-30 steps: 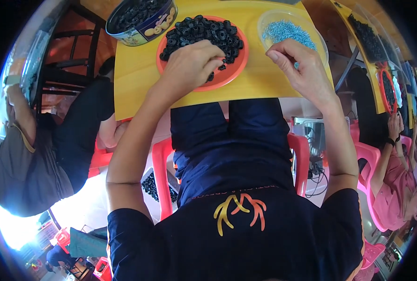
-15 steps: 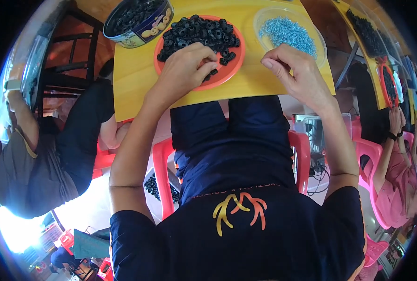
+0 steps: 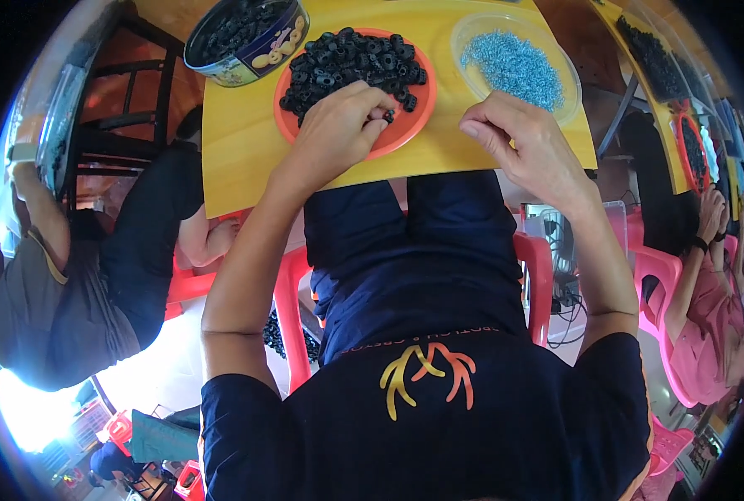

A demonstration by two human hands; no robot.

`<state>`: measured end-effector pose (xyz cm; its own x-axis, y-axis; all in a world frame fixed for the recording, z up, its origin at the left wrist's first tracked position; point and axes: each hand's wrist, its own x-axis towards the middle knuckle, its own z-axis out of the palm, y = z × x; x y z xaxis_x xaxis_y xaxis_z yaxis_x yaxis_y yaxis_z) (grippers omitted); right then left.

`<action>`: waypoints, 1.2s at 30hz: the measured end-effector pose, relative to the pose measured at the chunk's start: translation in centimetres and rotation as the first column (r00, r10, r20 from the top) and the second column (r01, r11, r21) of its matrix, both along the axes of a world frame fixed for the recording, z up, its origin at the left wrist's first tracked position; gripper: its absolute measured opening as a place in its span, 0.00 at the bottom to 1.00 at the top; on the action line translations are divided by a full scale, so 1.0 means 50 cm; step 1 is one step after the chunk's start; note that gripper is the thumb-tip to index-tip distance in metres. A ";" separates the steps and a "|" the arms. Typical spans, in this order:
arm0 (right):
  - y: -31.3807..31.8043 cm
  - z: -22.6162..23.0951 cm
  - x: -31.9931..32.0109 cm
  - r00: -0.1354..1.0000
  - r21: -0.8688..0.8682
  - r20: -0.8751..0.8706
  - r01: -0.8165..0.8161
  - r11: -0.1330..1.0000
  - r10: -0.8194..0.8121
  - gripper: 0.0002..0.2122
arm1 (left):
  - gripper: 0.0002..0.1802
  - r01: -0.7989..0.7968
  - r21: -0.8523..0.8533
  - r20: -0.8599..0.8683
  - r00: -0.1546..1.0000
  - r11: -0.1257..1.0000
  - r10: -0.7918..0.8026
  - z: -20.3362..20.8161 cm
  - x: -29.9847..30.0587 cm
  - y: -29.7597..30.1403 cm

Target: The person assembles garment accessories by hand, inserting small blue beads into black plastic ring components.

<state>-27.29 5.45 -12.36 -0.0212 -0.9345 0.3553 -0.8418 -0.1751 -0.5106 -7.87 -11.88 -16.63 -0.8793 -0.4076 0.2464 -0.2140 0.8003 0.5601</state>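
Note:
An orange plate (image 3: 409,129) holds a heap of small black cylindrical plastic parts (image 3: 351,63). Over the plate's near side, my left hand (image 3: 338,129) is closed, with one black plastic part (image 3: 388,116) pinched at its fingertips. To its right, above the yellow table, hovers my right hand (image 3: 522,146), thumb and fingers pressed together. Whatever it may hold is too small or hidden to make out. Just beyond it lies a clear shallow dish (image 3: 460,37) of tiny shiny bluish metal pieces (image 3: 514,68).
A round tin (image 3: 263,58) with more black parts stands at the table's far left corner. The yellow table (image 3: 238,159) ends just before my lap. People sit on both sides, one in a pink top (image 3: 706,338). A black chair (image 3: 125,117) stands at left.
My left hand has shifted slightly right and nearer, and a black part now shows at its fingertips. My right hand has drifted a little left and nearer.

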 end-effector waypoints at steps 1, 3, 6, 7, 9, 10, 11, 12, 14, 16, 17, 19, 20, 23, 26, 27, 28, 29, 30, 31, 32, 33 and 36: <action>-0.001 0.000 -0.001 1.000 0.007 0.002 0.004 1.000 -0.004 0.08 | 0.10 0.016 -0.009 0.005 1.000 1.000 -0.016 0.003 0.003 -0.003; 0.000 0.001 -0.002 1.000 0.014 0.005 0.006 1.000 -0.006 0.08 | 0.10 0.040 -0.003 0.023 0.999 0.999 -0.040 0.007 0.009 -0.015; 0.001 0.003 -0.004 1.000 0.012 0.024 0.013 1.000 -0.014 0.08 | 0.10 0.017 0.009 0.045 0.999 1.000 -0.017 0.020 -0.006 -0.013; 0.003 0.004 -0.004 0.999 0.027 0.027 0.023 0.999 -0.023 0.08 | 0.11 -0.030 0.013 0.053 0.998 0.999 0.030 0.022 -0.015 -0.009; 0.006 0.004 -0.004 0.999 0.043 0.028 0.031 0.999 -0.033 0.08 | 0.12 -0.016 -0.001 0.048 0.999 1.000 0.016 0.016 -0.030 0.002; 0.007 0.002 -0.004 0.999 0.034 0.022 0.022 0.999 -0.023 0.08 | 0.13 -0.001 -0.016 0.044 0.999 1.000 0.002 0.014 -0.035 0.004; 0.010 0.002 -0.007 1.000 0.026 0.015 0.016 1.000 -0.017 0.08 | 0.13 0.002 -0.014 0.040 0.999 1.000 -0.001 0.014 -0.038 0.005; 0.013 0.004 -0.011 1.000 0.028 0.010 0.020 0.999 -0.020 0.08 | 0.13 0.013 -0.067 0.036 0.999 0.998 -0.011 0.013 -0.041 0.005; 0.021 0.012 -0.025 1.000 0.015 -0.019 0.011 1.000 -0.010 0.08 | 0.13 0.030 -0.115 0.025 0.999 0.993 -0.027 0.013 -0.048 0.006; 0.031 0.021 -0.047 0.998 -0.001 0.004 0.065 0.998 -0.065 0.08 | 0.13 0.041 -0.131 0.027 0.999 0.991 -0.038 0.015 -0.047 0.005; 0.034 0.026 -0.060 0.993 -0.022 0.036 0.113 0.993 -0.112 0.08 | 0.12 0.042 -0.130 0.011 0.999 0.991 -0.041 0.014 -0.046 0.005; 0.039 0.033 -0.091 0.974 0.003 0.070 0.215 0.977 -0.215 0.08 | 0.12 0.027 -0.113 -0.010 1.000 0.993 -0.028 0.008 -0.042 0.005; 0.041 0.035 -0.104 0.958 0.021 0.093 0.271 0.962 -0.272 0.09 | 0.12 0.008 -0.097 -0.023 1.000 0.995 -0.010 0.007 -0.041 0.005; 0.034 0.028 -0.136 0.955 0.006 0.018 0.297 0.955 -0.297 0.09 | 0.12 0.022 -0.101 -0.044 0.999 0.995 -0.027 0.005 -0.040 0.007; 0.016 0.021 -0.142 0.968 0.048 -0.087 0.242 0.969 -0.238 0.09 | 0.12 0.043 -0.103 -0.055 0.997 0.994 -0.049 0.005 -0.040 0.012; 0.006 0.017 -0.140 0.968 0.056 -0.127 0.224 0.973 -0.216 0.09 | 0.12 0.055 -0.107 -0.059 0.996 0.993 -0.062 0.005 -0.040 0.011; -0.004 0.013 -0.140 0.965 0.045 -0.165 0.216 0.975 -0.206 0.08 | 0.12 0.068 -0.112 -0.063 0.995 0.991 -0.075 0.005 -0.041 0.010; -0.018 0.006 -0.139 0.964 0.040 -0.164 0.219 0.975 -0.210 0.08 | 0.12 0.071 -0.117 -0.063 0.995 0.991 -0.079 0.006 -0.037 0.010; -0.028 0.001 -0.142 0.959 0.016 -0.212 0.197 0.980 -0.189 0.07 | 0.13 0.085 -0.058 -0.084 0.992 0.995 -0.089 0.007 -0.040 0.011; -0.039 -0.004 -0.146 0.951 -0.005 -0.260 0.174 0.985 -0.169 0.07 | 0.13 0.099 0.001 -0.103 0.990 0.995 -0.098 0.008 -0.043 0.012; -0.051 -0.009 -0.150 0.945 -0.007 -0.291 0.150 0.989 -0.146 0.07 | 0.13 0.107 -0.003 -0.105 0.989 0.994 -0.107 0.012 -0.042 0.012; -0.061 -0.012 -0.150 0.944 -0.011 -0.293 0.158 0.987 -0.154 0.07 | 0.14 0.114 0.040 -0.062 0.992 0.993 -0.111 0.017 -0.041 0.011; -0.092 -0.026 -0.148 0.898 0.030 -0.414 0.176 0.984 -0.148 0.05 | 0.15 0.131 0.120 -0.021 0.991 0.984 -0.129 0.018 -0.033 0.007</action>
